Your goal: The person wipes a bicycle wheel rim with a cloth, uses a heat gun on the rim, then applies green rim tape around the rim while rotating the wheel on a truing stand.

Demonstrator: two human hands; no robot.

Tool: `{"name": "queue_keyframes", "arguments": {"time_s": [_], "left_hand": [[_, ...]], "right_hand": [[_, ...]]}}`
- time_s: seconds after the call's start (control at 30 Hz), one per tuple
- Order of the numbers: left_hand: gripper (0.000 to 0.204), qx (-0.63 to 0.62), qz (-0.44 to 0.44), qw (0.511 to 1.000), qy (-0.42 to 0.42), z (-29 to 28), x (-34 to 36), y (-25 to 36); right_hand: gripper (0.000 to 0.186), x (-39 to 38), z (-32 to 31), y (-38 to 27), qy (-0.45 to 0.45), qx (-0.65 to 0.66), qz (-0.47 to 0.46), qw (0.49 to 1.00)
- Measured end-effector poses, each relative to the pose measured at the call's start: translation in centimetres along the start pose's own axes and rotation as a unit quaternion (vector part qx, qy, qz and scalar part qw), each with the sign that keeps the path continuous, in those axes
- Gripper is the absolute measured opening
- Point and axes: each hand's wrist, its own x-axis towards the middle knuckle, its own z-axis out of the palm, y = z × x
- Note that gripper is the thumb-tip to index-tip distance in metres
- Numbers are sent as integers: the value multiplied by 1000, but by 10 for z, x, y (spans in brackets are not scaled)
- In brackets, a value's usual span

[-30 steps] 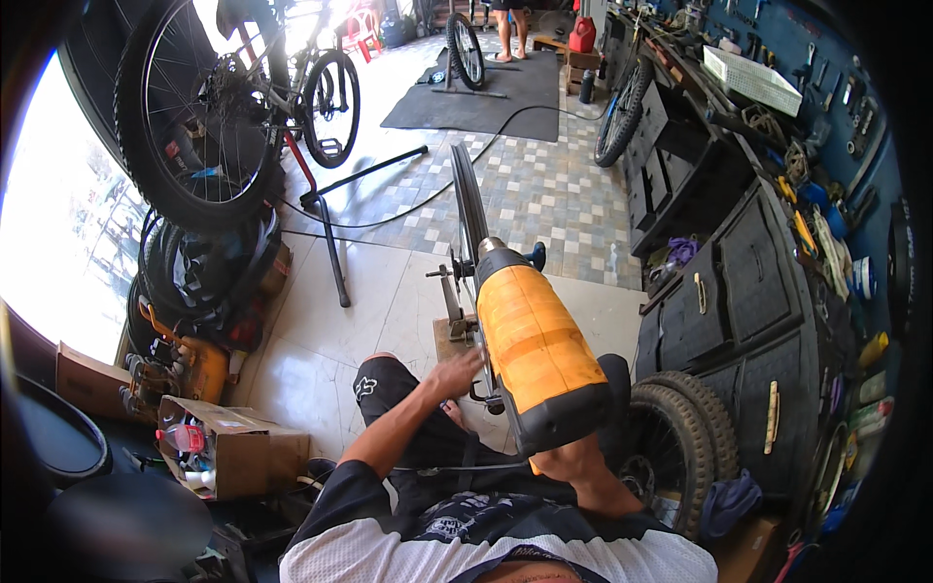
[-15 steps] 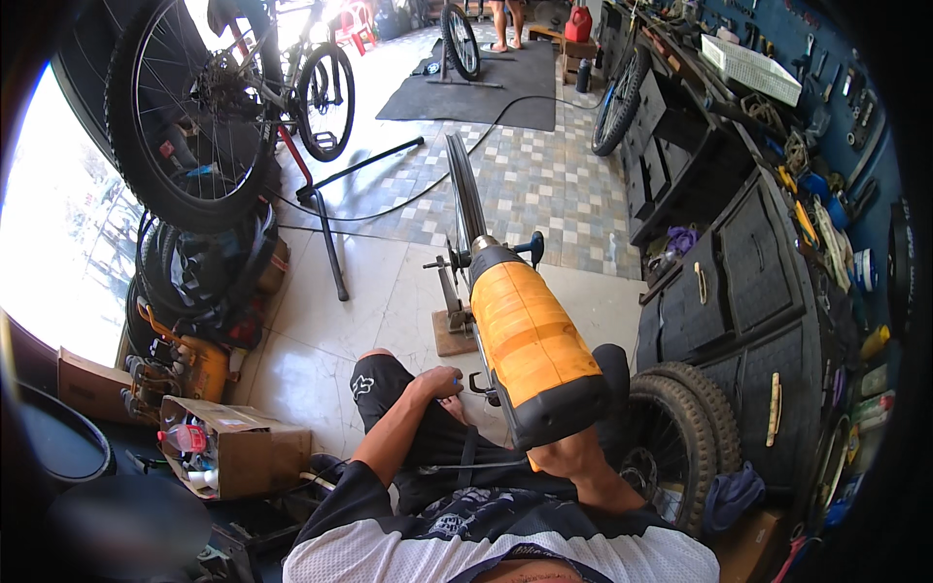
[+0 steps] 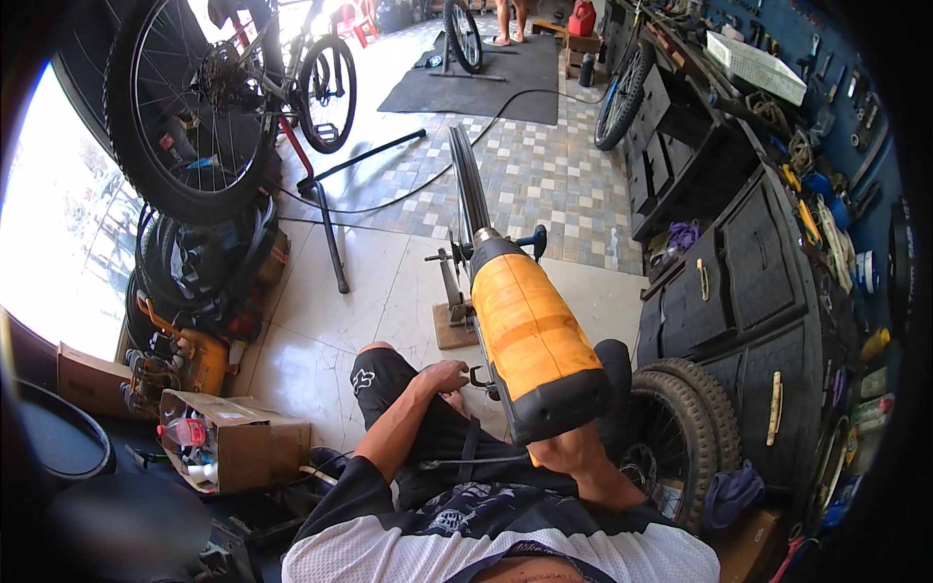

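Left grip (image 3: 445,376) has backed off, half-curled, can't tell if empty, so yellow power tool (image 3: 535,330), nose just beside black wheel (image 3: 467,185), seems borne by right grip (image 3: 564,450) alone, closed under its rear.

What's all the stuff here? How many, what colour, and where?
power tool: 1, yellow and black, centre
near wheel: 1, black, beyond power tool
bicycle: 1, black and silver, upper left
mat: 1, grey, top middle
jug: 1, red, top
basket: 1, white, upper right
wall tools: many, mixed colours, upper right
drawers: several, black, right
knobbly wheels: 2, dusty brown, lower right
cloths: 2, purplish, right
machine: 1, orange, left
open box: 1, brown, lower left
other person's legs: 2, bare, top
left hand: 1, bare, beside power tool
right hand: 1, bare, under power tool
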Motion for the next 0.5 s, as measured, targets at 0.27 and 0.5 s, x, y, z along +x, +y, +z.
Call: {"name": "queue_keyframes", "arguments": {"time_s": [0.27, 0.5], "left_hand": [[47, -2, 3, 1000, -11, 2, 0, 2], [47, -1, 7, 1000, -23, 4, -1, 3]], "right_hand": [[33, -1, 2, 1, 1, 24, 18, 1000], [35, -8, 8, 4, 21, -37, -28, 999]]}}
